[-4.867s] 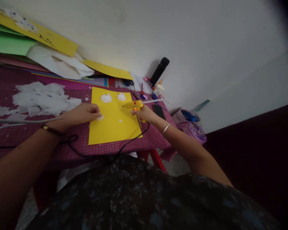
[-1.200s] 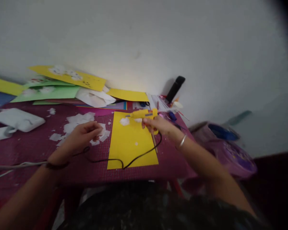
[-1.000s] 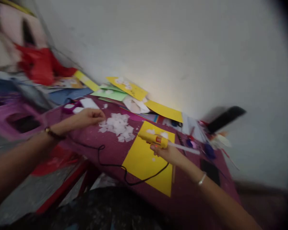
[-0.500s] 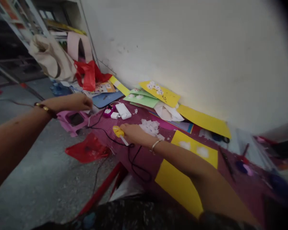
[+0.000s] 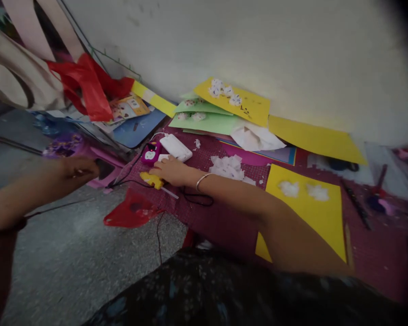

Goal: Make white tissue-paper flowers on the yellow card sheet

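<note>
My right hand reaches across to the left end of the maroon checked table. It lies on a yellow glue gun, which rests on the cloth with its white glue stick poking out behind. A white box and a small pink device sit just beyond the fingers. My left hand hovers off the table above a pink stool. It is blurred and its fingers look loosely curled. The yellow sheet with two white tufts lies to the right.
A pile of white paper scraps lies mid-table, and the gun's black cord loops near my wrist. Green and yellow sheets lean against the wall. A red plastic bag lies on the grey floor, with more bags at the far left.
My view swung left. My right hand carried the glue gun from the yellow sheet to the table's left end and lowered it. My left hand left the scraps and moved out over the stool.
</note>
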The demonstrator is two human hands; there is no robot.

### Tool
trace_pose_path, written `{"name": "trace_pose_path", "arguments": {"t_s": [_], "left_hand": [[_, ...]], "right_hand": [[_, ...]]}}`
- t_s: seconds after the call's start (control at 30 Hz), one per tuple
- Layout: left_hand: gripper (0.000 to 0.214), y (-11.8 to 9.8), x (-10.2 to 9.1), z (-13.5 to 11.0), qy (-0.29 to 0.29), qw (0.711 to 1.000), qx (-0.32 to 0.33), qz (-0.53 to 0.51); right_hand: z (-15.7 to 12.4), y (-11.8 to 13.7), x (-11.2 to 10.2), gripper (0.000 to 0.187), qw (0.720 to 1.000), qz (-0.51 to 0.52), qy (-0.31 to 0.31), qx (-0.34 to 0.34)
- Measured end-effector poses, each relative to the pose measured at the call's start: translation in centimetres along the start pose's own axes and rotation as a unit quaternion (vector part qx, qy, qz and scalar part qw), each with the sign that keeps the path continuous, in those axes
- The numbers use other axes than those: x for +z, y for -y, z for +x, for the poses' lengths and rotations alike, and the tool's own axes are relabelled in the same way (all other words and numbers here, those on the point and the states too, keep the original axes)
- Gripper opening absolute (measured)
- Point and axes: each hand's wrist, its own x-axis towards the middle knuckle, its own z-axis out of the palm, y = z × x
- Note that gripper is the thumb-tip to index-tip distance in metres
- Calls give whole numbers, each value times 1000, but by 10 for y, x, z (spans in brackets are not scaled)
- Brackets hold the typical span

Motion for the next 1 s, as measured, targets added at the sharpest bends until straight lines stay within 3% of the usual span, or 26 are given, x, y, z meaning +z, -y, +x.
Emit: {"name": "trace_pose_path", "arguments": {"t_s": [0.03, 0.07, 0.13, 0.2, 0.27, 0.33, 0.4, 0.47, 0.57, 0.73, 0.87, 0.93, 1.0], "left_hand": [[35, -8, 13, -4, 44, 999, 29, 6], [31, -18, 30, -7, 46, 998, 52, 2], [19, -48, 71, -16, -41, 996, 58, -59], [9, -88, 120, -25, -85, 979, 1, -183], [11, -132, 167, -33, -28, 936, -106, -336], [20, -174, 208, -39, 66, 874, -177, -448], [29, -212, 240, -42, 146, 824, -209, -506], [34, -242, 265, -43, 207, 801, -208, -522], [36, -279, 291, -45, 275, 800, -164, -507], [31, -318, 317, -53, 354, 803, -95, -470], [25, -323, 320, -58, 361, 794, -117, -474], [21, -316, 320, -58, 337, 814, -92, -464], [24, -308, 321, -57, 318, 841, -32, -436]], "right_hand": [[-16, 0, -10, 48, 1000, 18, -7, 21], [-36, -1, -20, 49, 998, 36, -17, 54], [-89, -3, -40, 46, 989, 67, -37, 129], [-153, -1, -55, 33, 971, 109, -52, 207], [-221, 9, -64, 23, 940, 168, -99, 281], [-283, 26, -66, 14, 894, 229, -158, 353], [-331, 46, -61, 11, 838, 299, -211, 405], [-362, 64, -52, 11, 771, 379, -257, 441], [-382, 83, -40, 21, 683, 486, -295, 459], [-384, 89, -31, 29, 594, 603, -331, 417], [-385, 86, -32, 25, 496, 676, -329, 434], [-386, 84, -34, 21, 449, 702, -314, 456], [-388, 82, -34, 20, 420, 716, -302, 468]]}}
